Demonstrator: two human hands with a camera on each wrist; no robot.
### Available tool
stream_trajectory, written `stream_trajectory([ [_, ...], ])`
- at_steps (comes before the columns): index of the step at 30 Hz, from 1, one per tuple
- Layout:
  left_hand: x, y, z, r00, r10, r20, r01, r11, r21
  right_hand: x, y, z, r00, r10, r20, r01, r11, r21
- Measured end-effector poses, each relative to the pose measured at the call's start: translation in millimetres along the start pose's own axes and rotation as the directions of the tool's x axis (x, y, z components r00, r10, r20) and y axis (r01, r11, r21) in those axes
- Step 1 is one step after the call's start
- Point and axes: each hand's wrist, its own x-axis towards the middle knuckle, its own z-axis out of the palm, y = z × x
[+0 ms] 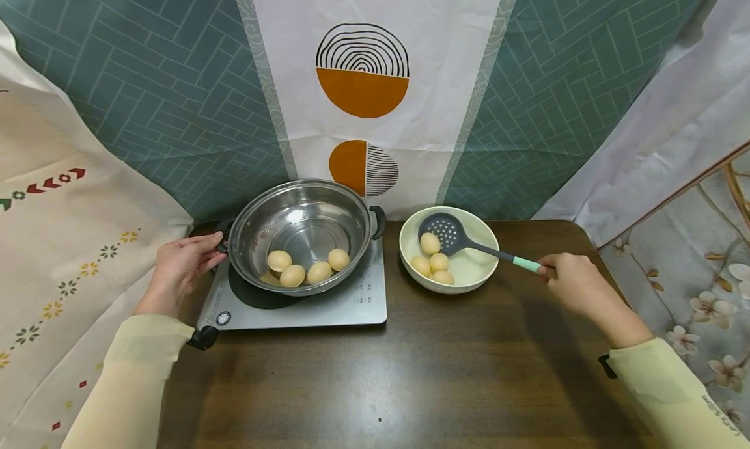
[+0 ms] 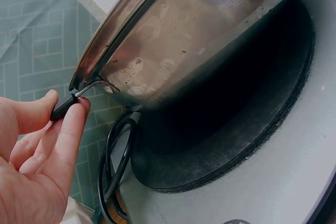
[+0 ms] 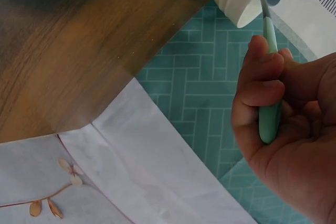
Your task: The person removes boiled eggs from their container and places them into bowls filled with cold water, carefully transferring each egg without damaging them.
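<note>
My left hand (image 1: 184, 267) pinches the black side handle (image 2: 64, 107) of a steel pot (image 1: 299, 198) between thumb and fingers. The pot's base (image 2: 210, 51) stands tilted over the black hot plate (image 2: 220, 156), with a dark gap beneath it. Several light-brown eggs (image 1: 291, 276) lie together at the pot's near side. In my right hand (image 1: 577, 286) is the mint-green handle (image 3: 270, 114) of a grey skimmer (image 1: 445, 233). Its perforated head is inside a pale bowl (image 1: 477, 273). One egg (image 1: 430, 243) is at the head's edge, with several others (image 1: 439, 262) just below it.
A silver induction cooker (image 1: 305, 315) sits under the pot on a dark wooden table (image 1: 381, 377). Its black cord (image 2: 107, 166) loops beside the hot plate. A patterned green-and-white cloth (image 1: 199, 97) hangs behind, and a floral cloth (image 1: 682, 293) lies beyond the table's right edge.
</note>
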Motion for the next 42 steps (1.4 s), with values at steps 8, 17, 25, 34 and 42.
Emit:
stream_trajectory([
  [8, -1.6, 0.9, 2.2, 1.000, -0.001, -0.014, 0.001, 1.000, 0.011, -0.2, -2.8, -1.0, 0.999, -0.029, -0.015, 0.029, 1.000, -0.009],
  [17, -2.0, 1.4, 1.3, 1.000, -0.003, 0.007, 0.003, 1.000, -0.012, 0.7, -2.0, -2.2, 0.998, -0.043, -0.056, 0.043, 0.999, -0.008],
  [25, -2.7, 1.6, 2.9, 1.000, -0.005, -0.023, 0.006, 1.000, 0.029, 1.5, -1.5, -2.5, 0.990, -0.067, -0.124, 0.064, 0.998, -0.027],
  [34, -2.7, 0.2, 2.9, 1.000, -0.001, -0.013, 0.001, 1.000, 0.013, 0.4, -0.1, -0.3, 0.973, -0.109, -0.204, 0.093, 0.992, -0.089],
  [42, -2.2, 0.4, 1.8, 1.000, -0.009, -0.005, 0.009, 1.000, -0.007, -0.2, -0.5, 2.1, 0.959, -0.139, -0.247, 0.111, 0.986, -0.125],
])
